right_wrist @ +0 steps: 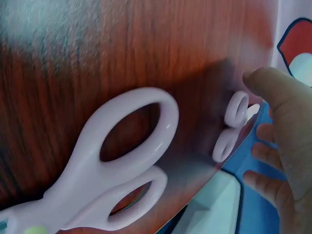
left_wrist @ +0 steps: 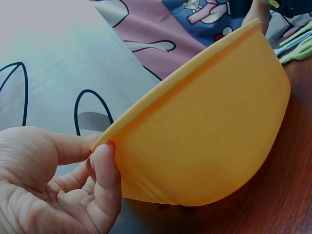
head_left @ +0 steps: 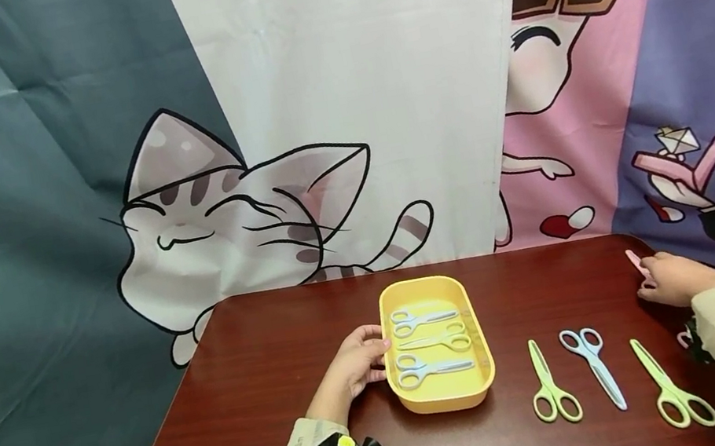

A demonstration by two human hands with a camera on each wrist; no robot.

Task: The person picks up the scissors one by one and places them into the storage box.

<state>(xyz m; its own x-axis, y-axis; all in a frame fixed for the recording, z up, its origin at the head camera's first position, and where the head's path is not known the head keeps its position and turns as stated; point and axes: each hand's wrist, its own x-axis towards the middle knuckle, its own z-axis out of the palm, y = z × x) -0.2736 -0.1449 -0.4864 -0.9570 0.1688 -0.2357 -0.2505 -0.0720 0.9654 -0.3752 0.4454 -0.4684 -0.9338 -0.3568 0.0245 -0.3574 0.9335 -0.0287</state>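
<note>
My left hand (head_left: 356,360) pinches the left rim of a yellow plastic tray (left_wrist: 200,122) between thumb and finger. Inside the tray lie two blue scissors (head_left: 437,368) and one green pair of scissors (head_left: 453,338). At the table's far right, my right hand (head_left: 679,278) reaches over pink scissors (right_wrist: 237,109). In the right wrist view its thumb and fingers are spread apart, with those scissors lying flat on the table beyond them. A second pair of pink scissors (right_wrist: 131,131) lies nearer the wrist camera, mostly hidden by the right forearm in the head view.
Right of the tray, green scissors (head_left: 552,388), blue scissors (head_left: 594,365) and another green pair of scissors (head_left: 674,390) lie on the dark wooden table (head_left: 261,328). A printed cartoon curtain (head_left: 370,93) hangs behind the table's back edge.
</note>
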